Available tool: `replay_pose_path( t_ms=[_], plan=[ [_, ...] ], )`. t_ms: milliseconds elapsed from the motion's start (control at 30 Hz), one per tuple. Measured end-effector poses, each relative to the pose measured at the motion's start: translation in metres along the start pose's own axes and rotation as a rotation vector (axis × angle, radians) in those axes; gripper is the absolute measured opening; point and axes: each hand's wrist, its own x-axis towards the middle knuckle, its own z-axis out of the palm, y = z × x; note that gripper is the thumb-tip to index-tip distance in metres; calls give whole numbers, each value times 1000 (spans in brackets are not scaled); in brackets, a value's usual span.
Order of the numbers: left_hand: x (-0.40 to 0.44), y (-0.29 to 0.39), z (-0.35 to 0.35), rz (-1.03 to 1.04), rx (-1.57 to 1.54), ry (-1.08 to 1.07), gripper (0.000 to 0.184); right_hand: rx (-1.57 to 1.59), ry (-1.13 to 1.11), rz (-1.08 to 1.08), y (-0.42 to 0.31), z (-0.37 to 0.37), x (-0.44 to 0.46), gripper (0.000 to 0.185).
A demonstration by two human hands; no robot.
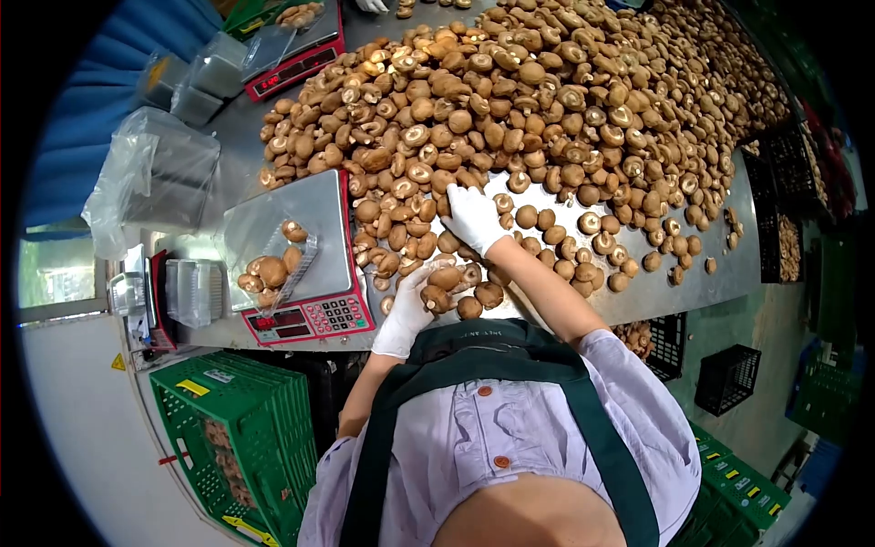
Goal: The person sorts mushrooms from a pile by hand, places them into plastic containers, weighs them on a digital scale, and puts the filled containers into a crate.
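Observation:
My left hand (407,314), in a white glove, is curled around brown mushrooms (437,298) near the front edge of the metal table (711,290). Farther forward and to the right, my right hand (474,219), also gloved, reaches down at the edge of the large mushroom pile (510,100); its fingertips are among mushrooms and what they hold, if anything, is hidden. Left of my hands stands a red scale (310,210) with a clear tray (296,278) tilted on it and several mushrooms (272,271) in and beside the tray.
A second red scale (296,68) stands at the back left, near stacked clear trays (169,173) in plastic. Another person's gloved hand (372,5) shows at the top. Green crates (228,383) are stacked below left; a black crate (727,379) lies on the floor at right.

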Motion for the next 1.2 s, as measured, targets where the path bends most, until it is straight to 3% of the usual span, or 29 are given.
replay_pose_path(
  t_ms=[67,133,200,267,367,400,467,533,600,667,767,800,867,933,1033,1100,1133,1200],
  plan=[
    [3,-3,-9,-68,-50,-42,39,167,-18,18,0,-3,-7,36],
    [9,-7,-13,-89,-51,-37,42,417,-285,289,-9,-44,-12,38],
    [10,-12,-5,-75,196,30,51,1018,-279,380,5,-49,-27,42],
    [12,-14,2,-73,161,2,55,1418,-258,375,15,-54,-42,41],
    [17,-10,10,-79,22,-176,53,1447,-435,419,27,-60,-58,41],
    [21,-11,11,-84,25,-179,53,1280,-487,336,13,-77,-61,37],
    [32,-15,6,-38,18,7,48,1225,-438,252,14,-64,-71,34],
    [37,-16,-2,-39,-30,-31,45,1326,-463,289,19,-68,-70,34],
    [35,-21,-6,64,131,5,46,1252,-439,308,26,-67,-66,32],
    [33,-21,-8,68,129,1,48,1220,-322,470,33,-59,-59,30],
    [28,-18,-8,79,126,-7,51,632,-236,393,34,-60,-34,31],
    [21,-14,-3,84,58,-69,54,632,-236,393,35,-56,-26,31],
    [19,-14,-3,94,-9,-131,57,215,-111,107,36,-42,-13,29],
    [22,-19,-11,178,37,-16,64,31,-138,-106,37,-22,-7,27],
    [20,-15,-10,217,43,-114,74,132,-118,-123,35,-21,-3,26],
    [27,-21,-19,232,-59,-90,76,269,-187,142,27,-36,-8,22],
    [32,-24,-22,241,-155,-73,78,268,-191,141,30,-36,-14,22],
    [33,-21,-28,240,-119,-132,76,1085,-283,457,39,-36,-26,22]
  ],
)
